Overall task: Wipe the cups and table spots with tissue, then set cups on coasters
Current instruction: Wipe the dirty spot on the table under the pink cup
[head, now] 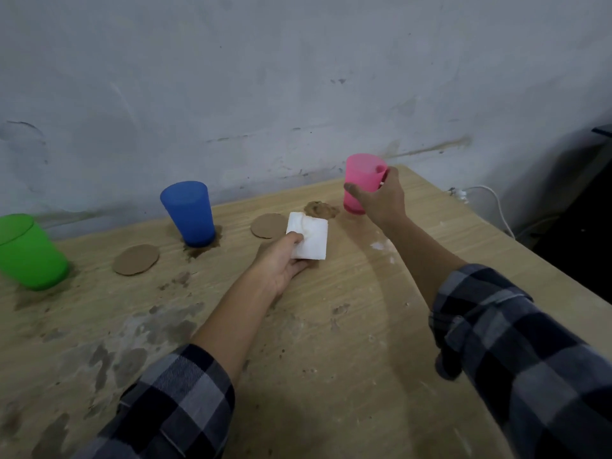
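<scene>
The light was dim, flat and cool, with no glare anywhere. A soft curved shadow crossed the table [381, 293] between the arms, and the far right corner sank into darkness. The whole frame was slightly soft. The wide lens bent the edges, so the green cup [31, 253] at the left leaned and smeared, and the checked sleeves [530, 352] blurred.

Both arms reach forward, plaid sleeves pushed up to the forearms. The left hand [281, 263] lies palm-up toward twelve o'clock, thumb pinching a folded tissue [308, 236] against the fingers. The right hand [381, 197] stretches toward one o'clock, its grip wrapped around the pink cup [361, 180], thumb at nine o'clock.
</scene>
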`<state>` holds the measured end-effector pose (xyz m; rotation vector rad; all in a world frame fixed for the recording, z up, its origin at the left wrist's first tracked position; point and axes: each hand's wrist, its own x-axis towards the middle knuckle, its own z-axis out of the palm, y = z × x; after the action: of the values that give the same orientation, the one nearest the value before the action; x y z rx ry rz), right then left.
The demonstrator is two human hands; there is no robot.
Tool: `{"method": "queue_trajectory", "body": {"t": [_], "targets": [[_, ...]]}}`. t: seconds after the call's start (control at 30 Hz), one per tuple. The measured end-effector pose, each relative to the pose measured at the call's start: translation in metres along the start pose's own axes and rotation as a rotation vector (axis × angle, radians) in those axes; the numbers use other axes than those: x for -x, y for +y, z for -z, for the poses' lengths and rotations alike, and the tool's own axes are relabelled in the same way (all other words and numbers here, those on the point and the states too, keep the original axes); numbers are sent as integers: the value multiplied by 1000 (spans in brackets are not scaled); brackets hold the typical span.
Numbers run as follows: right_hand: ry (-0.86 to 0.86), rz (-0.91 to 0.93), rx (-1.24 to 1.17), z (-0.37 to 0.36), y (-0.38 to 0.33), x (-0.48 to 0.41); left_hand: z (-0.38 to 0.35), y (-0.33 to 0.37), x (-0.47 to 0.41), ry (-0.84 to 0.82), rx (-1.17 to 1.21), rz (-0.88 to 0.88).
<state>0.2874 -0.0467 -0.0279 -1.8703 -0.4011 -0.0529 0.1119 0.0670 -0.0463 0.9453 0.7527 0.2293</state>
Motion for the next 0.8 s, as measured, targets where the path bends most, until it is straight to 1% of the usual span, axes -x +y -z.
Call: {"method": "queue_trajectory", "body": {"t": [0.37, 0.57, 0.63, 0.7, 0.73, 0.77, 0.8], "targets": [[70, -104, 55, -7, 25, -49, -7, 6, -32, -11, 25, 36], [49, -94, 58, -7, 24, -45, -7, 8, -36, -16, 35, 32], [143, -58, 100, -6, 27, -35, -7, 8, -33, -18, 40, 31], [278, 47, 90, -6, 28, -17, -8, 7, -30, -20, 41, 24], [304, 91, 57, -7, 25, -6, -9, 7, -27, -15, 37, 15], [266, 119, 21, -7, 21, 4, -10, 6, -25, -6, 27, 3], [169, 146, 11, -8, 17, 14, -10, 6, -21, 4, 12, -11]]}}
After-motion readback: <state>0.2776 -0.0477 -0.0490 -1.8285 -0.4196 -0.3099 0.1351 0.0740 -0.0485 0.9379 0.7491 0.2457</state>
